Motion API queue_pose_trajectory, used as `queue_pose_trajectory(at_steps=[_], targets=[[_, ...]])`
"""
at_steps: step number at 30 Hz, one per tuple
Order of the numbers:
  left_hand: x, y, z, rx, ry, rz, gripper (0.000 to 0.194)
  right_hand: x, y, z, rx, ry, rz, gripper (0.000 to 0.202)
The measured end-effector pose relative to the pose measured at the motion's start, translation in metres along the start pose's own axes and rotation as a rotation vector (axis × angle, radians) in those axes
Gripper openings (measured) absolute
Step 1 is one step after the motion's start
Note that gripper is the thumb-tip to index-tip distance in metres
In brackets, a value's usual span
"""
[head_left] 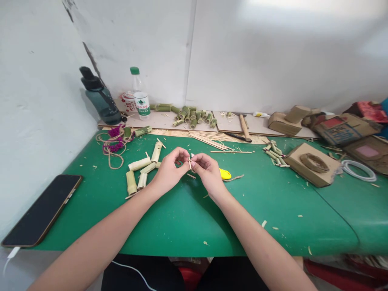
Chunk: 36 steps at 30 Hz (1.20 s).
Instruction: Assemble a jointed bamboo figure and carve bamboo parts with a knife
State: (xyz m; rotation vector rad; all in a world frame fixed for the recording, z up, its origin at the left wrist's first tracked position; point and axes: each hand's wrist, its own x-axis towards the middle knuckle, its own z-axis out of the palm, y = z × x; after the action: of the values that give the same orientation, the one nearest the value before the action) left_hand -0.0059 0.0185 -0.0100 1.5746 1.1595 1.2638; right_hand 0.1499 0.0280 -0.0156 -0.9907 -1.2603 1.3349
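Above the green table (194, 226), my left hand (172, 166) and my right hand (207, 169) meet with thumbs and fingers pinched together. Between the fingertips they grip a short thin bamboo stick (190, 163). A thin strand seems to cross it, but the fingers cover most of it. A small sliver (191, 176) lies on the table just below. Beside my right hand is a yellow knife handle (225, 174), partly hidden, with a piece of twine (235, 178) next to it. Left of my left hand lie several bamboo tubes joined as a figure (147, 166), one marked with a face.
Cut bamboo pieces (194, 116), long thin sticks (209, 140) and a hammer (244, 127) line the back. A phone (45, 210) lies left, below a water bottle (101, 99) and a clear bottle (141, 101). Cardboard (315, 163) and a bamboo bundle (275, 153) sit right.
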Motion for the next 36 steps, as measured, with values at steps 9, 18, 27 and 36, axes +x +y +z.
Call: queue_pose_trajectory(at_steps=[9,18,27,36], targets=[[-0.0015,0.0021,0.0012,-0.062,-0.013,-0.035,0.014,-0.0013,-0.0009,0.0,0.02,0.02,0.007,0.025],[-0.0004,-0.0001,0.0021,-0.05,0.015,0.024,0.017,-0.0034,-0.0067,0.0033,0.05,0.047,-0.01,0.028],[-0.0006,-0.0009,0.0039,-0.119,0.102,0.041,0.029,-0.005,-0.0059,0.0032,-0.033,0.035,-0.092,0.013],[-0.0004,0.0009,0.0056,-0.227,0.123,0.022,0.051,-0.0065,-0.007,0.0035,-0.174,0.052,-0.176,0.011]])
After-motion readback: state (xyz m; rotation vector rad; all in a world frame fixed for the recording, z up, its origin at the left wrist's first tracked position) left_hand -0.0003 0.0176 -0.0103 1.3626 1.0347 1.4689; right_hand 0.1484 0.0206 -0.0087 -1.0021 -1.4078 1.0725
